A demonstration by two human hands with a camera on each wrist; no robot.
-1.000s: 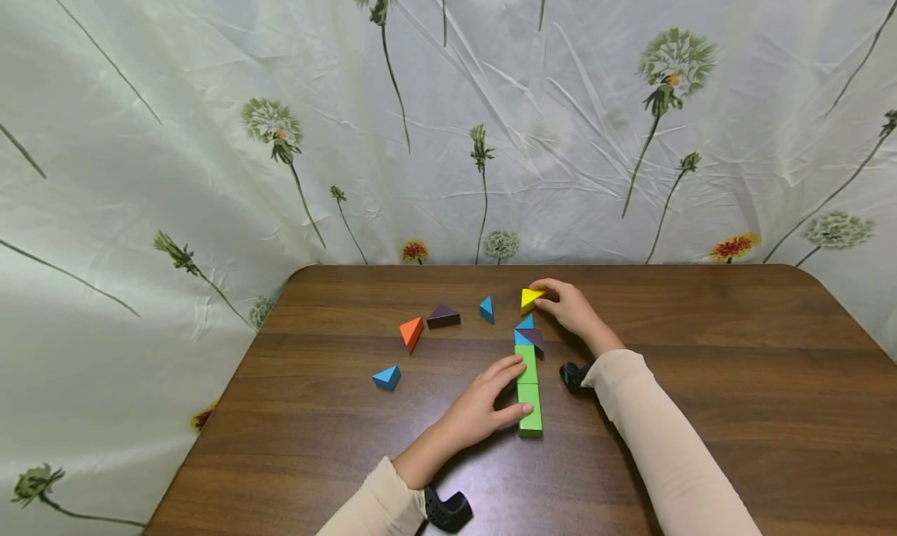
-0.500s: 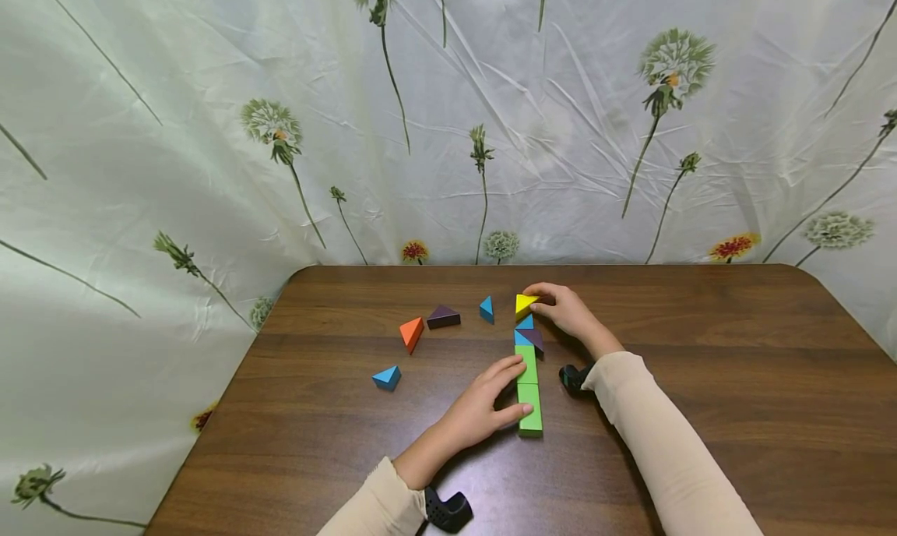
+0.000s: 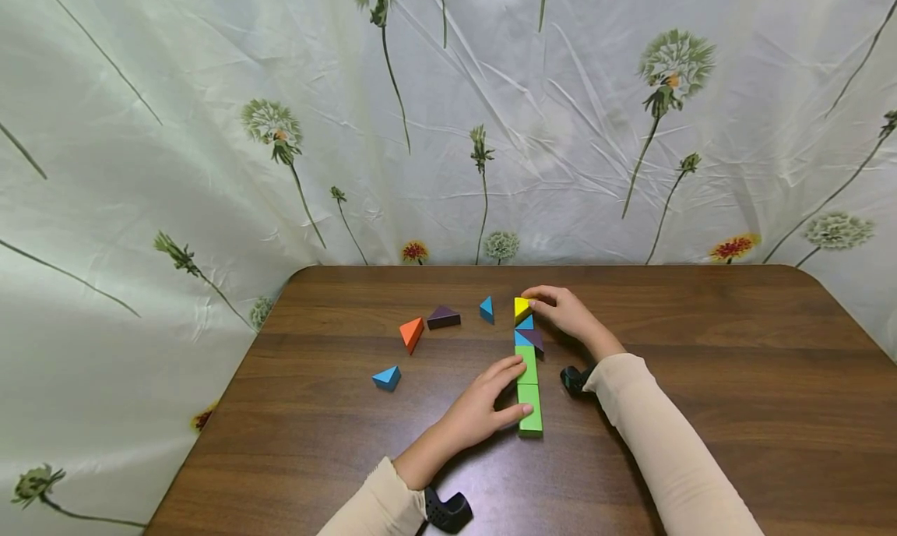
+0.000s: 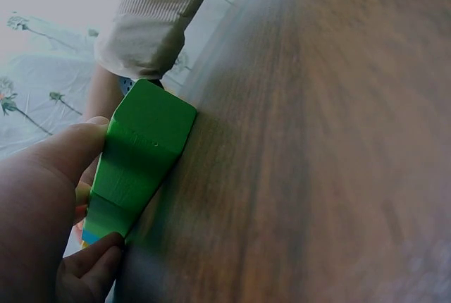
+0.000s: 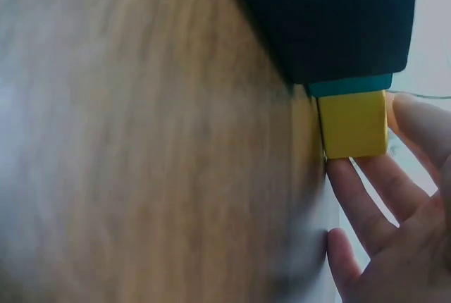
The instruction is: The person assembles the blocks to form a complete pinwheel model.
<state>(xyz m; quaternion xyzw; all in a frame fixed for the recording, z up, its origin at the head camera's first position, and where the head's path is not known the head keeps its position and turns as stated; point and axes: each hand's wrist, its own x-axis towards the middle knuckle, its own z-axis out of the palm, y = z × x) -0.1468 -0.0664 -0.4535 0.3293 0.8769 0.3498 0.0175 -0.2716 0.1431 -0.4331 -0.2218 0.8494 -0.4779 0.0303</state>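
Two green rectangular blocks lie end to end in a column. My left hand rests along their left side, its thumb on the nearer one and its fingertips on the farther. In the left wrist view the green blocks run away from the thumb. Beyond them a blue and a dark purple triangular block fit together, with another blue triangle behind. At the far end my right hand pinches a yellow triangular block close against that blue triangle. The right wrist view shows the yellow block at the fingertips.
Left of the column lie loose triangular blocks: a blue one, a dark purple one, an orange one and another blue one. The wooden table ends at a flower-print cloth behind.
My right hand has brought the yellow triangular block slightly left and toward me, up to the far end of the column. The left hand and the loose blocks have stayed put.
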